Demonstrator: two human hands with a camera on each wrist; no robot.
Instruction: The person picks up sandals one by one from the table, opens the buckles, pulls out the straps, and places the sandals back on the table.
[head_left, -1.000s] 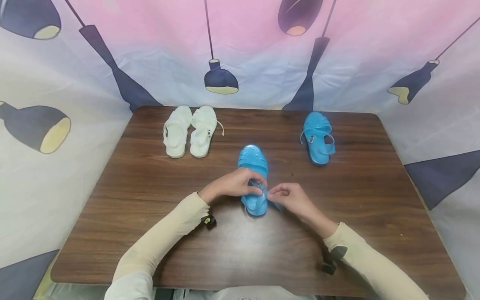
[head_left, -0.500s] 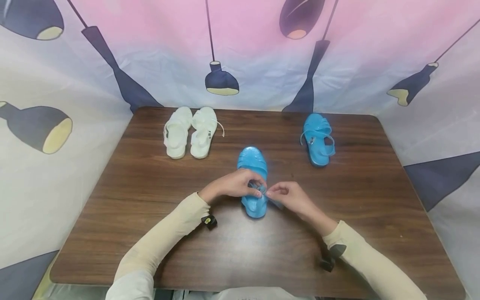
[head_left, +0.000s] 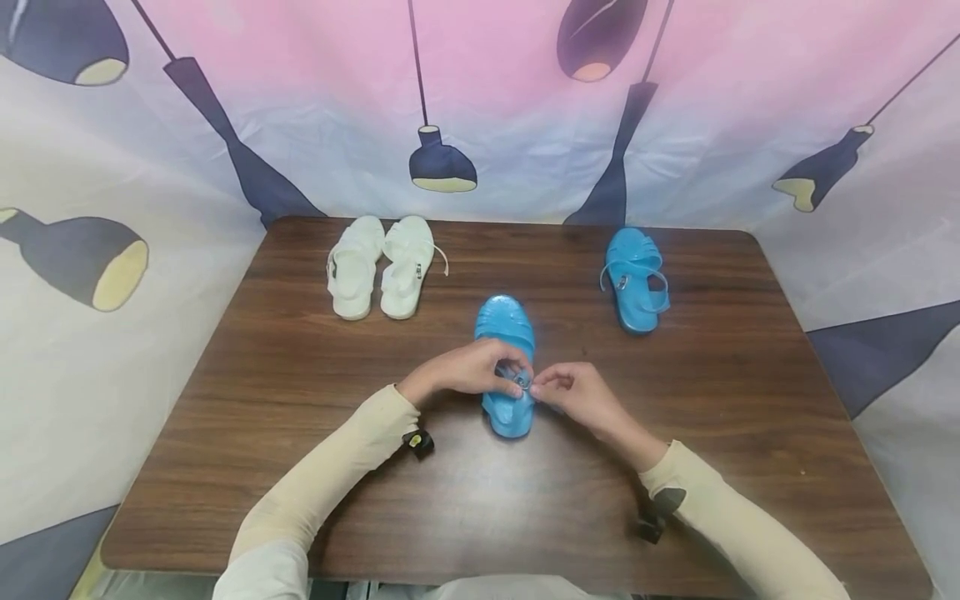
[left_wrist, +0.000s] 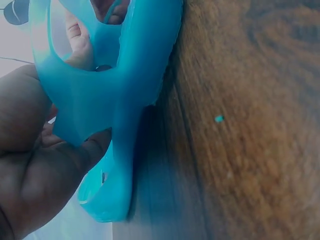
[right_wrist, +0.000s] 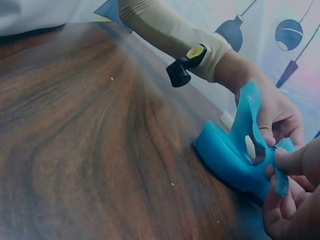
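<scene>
A blue jelly sandal (head_left: pixel 505 323) lies on the table in front of the person, toe pointing away. Reaching over it from the left, the left hand (head_left: pixel 467 367) holds its strap beside the small metal buckle (head_left: pixel 522 382). The right hand (head_left: pixel 583 395) is at the sandal's right side, with thumb and index finger pinching the loose ankle strap (right_wrist: pixel 281 184) close to the buckle. In the left wrist view the sandal's side (left_wrist: pixel 95 102) fills the foreground and partly covers the left fingers.
Another blue sandal (head_left: pixel 640 304), its strap unfastened, stands at the back right of the brown wooden table (head_left: pixel 720 467). At the back left are two white sandals, one (head_left: pixel 352 283) beside the other (head_left: pixel 405 283). A printed curtain (head_left: pixel 510 100) hangs behind.
The right hand has shifted slightly left, closer to the buckle, and the strap end that stuck out beneath it is now hidden in the head view. The left hand stays in place.
</scene>
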